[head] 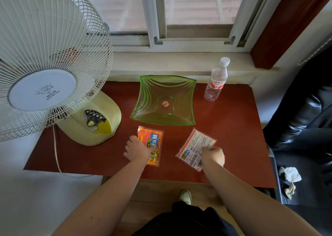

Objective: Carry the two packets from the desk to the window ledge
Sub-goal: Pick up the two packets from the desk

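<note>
Two packets lie flat on the red-brown desk (230, 128) near its front edge. The orange packet (152, 137) is on the left, printed side up, and my left hand (138, 149) rests on its left half with the fingers curled over it. The white packet (195, 146), showing its printed back, lies to the right, tilted. My right hand (213, 155) presses on its lower right corner, fingers closing on the edge. The pale stone window ledge (170, 65) runs behind the desk, below the window.
A green glass dish (143, 99) stands mid-desk, between the packets and the ledge. A water bottle (216, 81) stands at the back right. A large cream desk fan (53, 74) fills the left side. A black chair (305, 137) is at the right.
</note>
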Tool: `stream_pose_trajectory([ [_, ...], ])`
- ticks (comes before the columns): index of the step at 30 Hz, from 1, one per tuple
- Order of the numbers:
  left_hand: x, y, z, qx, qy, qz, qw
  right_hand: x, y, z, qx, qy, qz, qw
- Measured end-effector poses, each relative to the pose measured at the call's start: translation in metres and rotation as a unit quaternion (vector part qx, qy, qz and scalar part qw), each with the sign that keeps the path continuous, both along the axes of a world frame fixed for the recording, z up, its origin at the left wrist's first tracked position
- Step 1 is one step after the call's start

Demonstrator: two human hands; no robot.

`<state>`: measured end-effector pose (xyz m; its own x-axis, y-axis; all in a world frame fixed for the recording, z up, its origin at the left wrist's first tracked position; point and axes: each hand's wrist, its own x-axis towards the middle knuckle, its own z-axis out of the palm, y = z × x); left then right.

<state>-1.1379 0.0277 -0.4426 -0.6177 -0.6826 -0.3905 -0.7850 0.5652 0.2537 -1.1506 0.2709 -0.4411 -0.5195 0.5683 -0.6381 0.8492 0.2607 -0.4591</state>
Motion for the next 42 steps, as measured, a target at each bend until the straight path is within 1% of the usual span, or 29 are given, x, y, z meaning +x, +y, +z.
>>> stream_pose_trajectory([
  [2,0.002,0.0,0.002,0.049,0.038,-0.013,0.998,0.005,0.004,0.004,-0.037,0.061,0.002,0.997],
  [3,0.004,-0.001,0.003,0.066,0.048,-0.019,0.996,0.009,0.008,0.006,-0.052,0.092,0.023,0.994],
  [5,0.009,-0.006,0.005,0.076,0.052,-0.038,0.995,0.019,0.018,0.009,-0.089,0.132,0.062,0.985],
  [6,0.011,-0.008,0.006,0.081,0.05,-0.052,0.994,0.023,0.023,0.011,-0.12,0.141,0.061,0.981],
  [9,0.02,-0.017,0.008,0.135,0.054,-0.085,0.986,0.036,0.035,0.018,-0.245,0.13,0.016,0.961],
  [12,0.03,-0.023,0.012,0.228,0.079,-0.068,0.968,0.043,0.036,0.026,-0.372,0.102,-0.03,0.922],
  [14,0.038,-0.026,0.02,0.31,0.099,-0.038,0.945,0.048,0.032,0.035,-0.43,0.084,-0.046,0.898],
  [16,0.045,-0.028,0.034,0.391,0.113,-0.014,0.913,0.051,0.026,0.043,-0.463,0.074,-0.049,0.882],
  [18,0.049,-0.029,0.048,0.458,0.127,0.008,0.88,0.052,0.019,0.051,-0.473,0.076,-0.029,0.877],
  [20,0.052,-0.029,0.061,0.501,0.15,0.018,0.852,0.052,0.012,0.059,-0.458,0.086,0.017,0.885],
  [23,0.056,-0.029,0.08,0.545,0.186,0.027,0.817,0.052,0.004,0.071,-0.418,0.104,0.085,0.899],
  [25,0.059,-0.03,0.091,0.562,0.194,0.03,0.804,0.055,0.002,0.079,-0.412,0.109,0.094,0.9],
  [31,0.074,-0.035,0.106,0.592,0.157,0.011,0.79,0.078,-0.006,0.104,-0.431,0.107,0.098,0.89],
  [42,0.12,-0.053,0.111,0.569,0.152,-0.063,0.806,0.142,-0.024,0.127,-0.459,0.147,0.072,0.873],
])
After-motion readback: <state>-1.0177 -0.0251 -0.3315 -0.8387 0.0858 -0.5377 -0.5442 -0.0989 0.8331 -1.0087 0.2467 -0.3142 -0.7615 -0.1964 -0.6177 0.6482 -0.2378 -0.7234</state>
